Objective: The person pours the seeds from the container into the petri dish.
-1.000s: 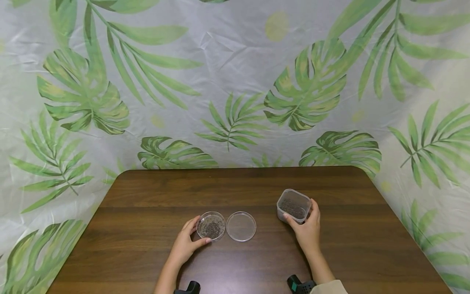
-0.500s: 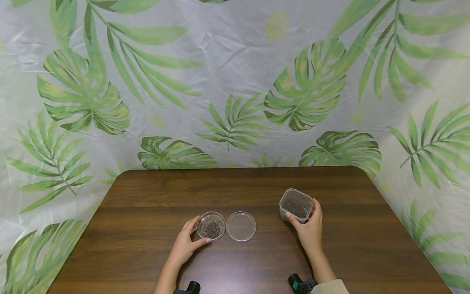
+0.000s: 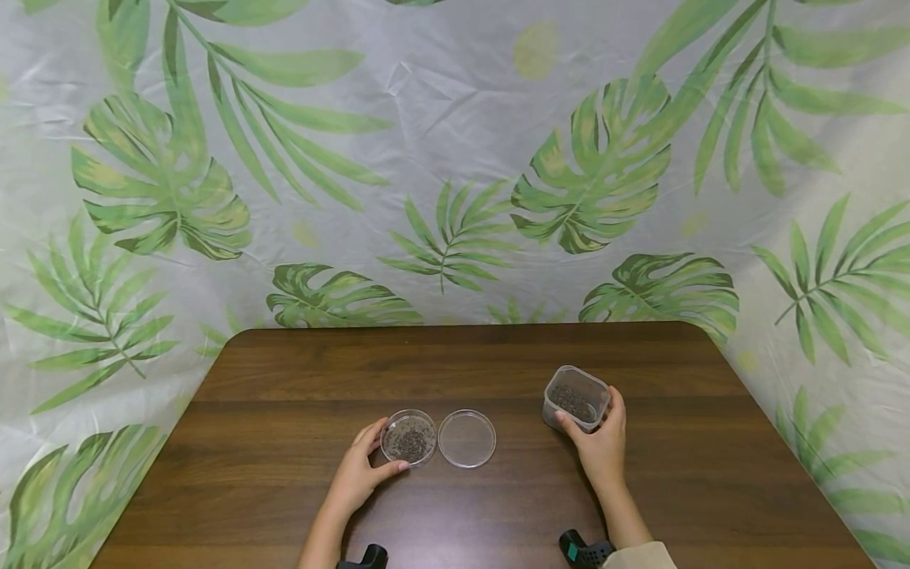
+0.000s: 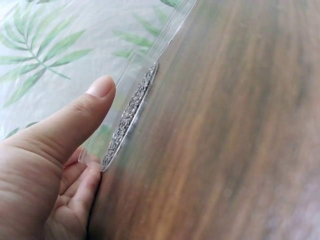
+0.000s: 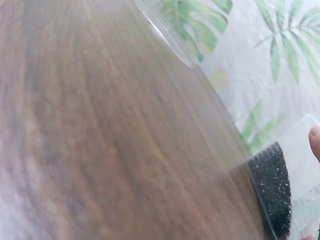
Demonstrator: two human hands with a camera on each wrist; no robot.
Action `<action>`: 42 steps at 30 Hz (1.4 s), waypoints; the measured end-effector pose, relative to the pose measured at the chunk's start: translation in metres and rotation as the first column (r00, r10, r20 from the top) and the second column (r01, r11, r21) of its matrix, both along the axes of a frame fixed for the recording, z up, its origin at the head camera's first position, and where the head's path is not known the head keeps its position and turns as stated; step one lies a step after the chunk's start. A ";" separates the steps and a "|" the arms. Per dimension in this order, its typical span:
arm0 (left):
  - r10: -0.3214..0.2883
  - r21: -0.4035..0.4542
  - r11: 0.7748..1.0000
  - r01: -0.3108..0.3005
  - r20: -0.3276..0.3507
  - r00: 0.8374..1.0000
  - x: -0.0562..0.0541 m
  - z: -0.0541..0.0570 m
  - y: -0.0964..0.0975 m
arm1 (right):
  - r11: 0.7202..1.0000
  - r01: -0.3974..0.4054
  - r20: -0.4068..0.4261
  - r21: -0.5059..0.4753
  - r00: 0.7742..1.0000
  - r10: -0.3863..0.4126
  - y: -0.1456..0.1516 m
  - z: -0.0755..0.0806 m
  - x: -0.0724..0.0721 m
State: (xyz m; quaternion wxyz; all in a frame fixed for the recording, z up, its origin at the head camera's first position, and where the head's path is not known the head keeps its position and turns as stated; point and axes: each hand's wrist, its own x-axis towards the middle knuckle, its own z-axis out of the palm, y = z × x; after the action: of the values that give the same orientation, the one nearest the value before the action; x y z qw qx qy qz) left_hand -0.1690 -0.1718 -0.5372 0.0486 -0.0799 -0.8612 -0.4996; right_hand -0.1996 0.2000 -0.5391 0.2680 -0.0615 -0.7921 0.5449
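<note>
Hands sit near the front of the brown table [image 3: 284, 474]. The left hand [image 3: 353, 478] curls around a small round dish [image 3: 408, 436] of dark seeds. Beside it lies an empty lid [image 3: 466, 437]. The right hand [image 3: 600, 450] grips a clear tub [image 3: 575, 397] of seeds, farther back. Both look light, smooth and slippery, so holding the sides seems best, and kept level or seeds may spill.

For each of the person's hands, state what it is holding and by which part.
Left hand grips the round seed dish by its side rim; right hand grips the square seed tub by its near wall.
</note>
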 end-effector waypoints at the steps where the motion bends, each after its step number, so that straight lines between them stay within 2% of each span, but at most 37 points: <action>1: 0.000 0.000 1.000 0.000 0.001 1.000 0.000 0.000 0.000 | 1.000 -0.002 0.002 0.002 1.000 0.002 0.000 -0.001 0.000; 18: 0.003 0.000 1.000 -0.003 -0.001 1.000 0.000 0.000 0.000 | 0.999 -0.032 0.062 -0.039 0.998 0.034 -0.001 0.000 0.002; 29: 0.006 -0.012 1.000 -0.006 0.003 1.000 -0.001 0.000 0.000 | 0.999 -0.021 0.008 -0.035 1.000 0.021 -0.002 0.007 0.005; 35: -0.004 -0.018 1.000 0.003 -0.020 1.000 -0.001 -0.001 0.000 | 0.999 -0.003 -0.006 -0.041 1.000 0.003 0.000 0.009 0.006; 42: -0.002 -0.012 1.000 0.001 -0.037 0.999 0.000 -0.001 0.001 | 0.999 -0.025 -0.025 -0.046 0.999 0.024 0.000 0.014 0.007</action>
State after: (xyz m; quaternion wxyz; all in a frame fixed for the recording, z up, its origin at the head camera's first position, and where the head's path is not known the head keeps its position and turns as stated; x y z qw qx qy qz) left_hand -0.1694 -0.1712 -0.5382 0.0635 -0.0900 -0.8630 -0.4930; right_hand -0.1922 0.2002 -0.5246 0.2694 -0.0516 -0.7767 0.5671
